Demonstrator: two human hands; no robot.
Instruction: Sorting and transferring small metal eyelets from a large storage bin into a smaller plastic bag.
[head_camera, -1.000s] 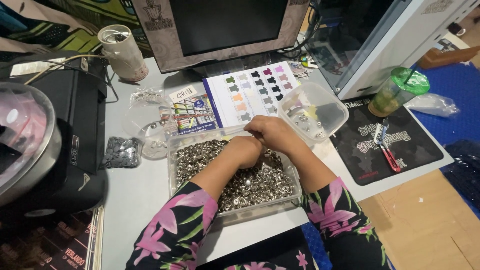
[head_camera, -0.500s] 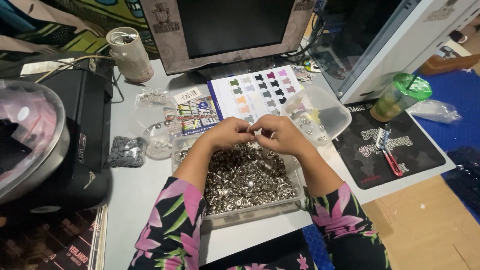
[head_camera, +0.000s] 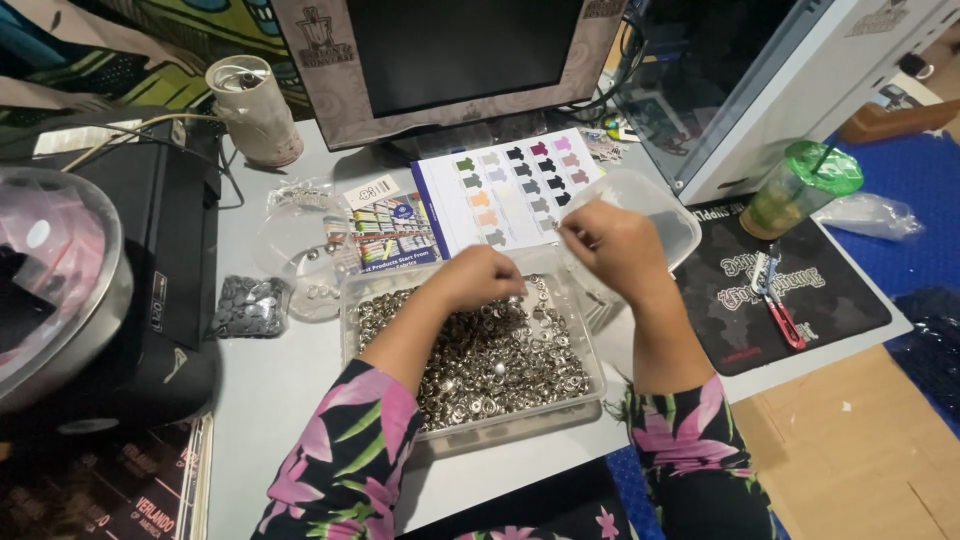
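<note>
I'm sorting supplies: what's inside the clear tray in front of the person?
The tray holds a heap of small silver metal rings. The left hand rests on them and covers some; the tray's bottom is hidden under the heap.

You have two clear plastic containers (head_camera: 590, 385) (head_camera: 655, 215), one heap of silver metal snaps (head_camera: 490, 360) beyond counting, one colour chart (head_camera: 510, 190), one green-lidded cup (head_camera: 800, 185), one monitor (head_camera: 450, 55), two hands (head_camera: 480, 278) (head_camera: 610, 240).

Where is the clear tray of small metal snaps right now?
In the head view, the clear tray of metal snaps sits centre on the grey desk, just before the colour chart sheet. The left hand rests over its far edge.
</note>
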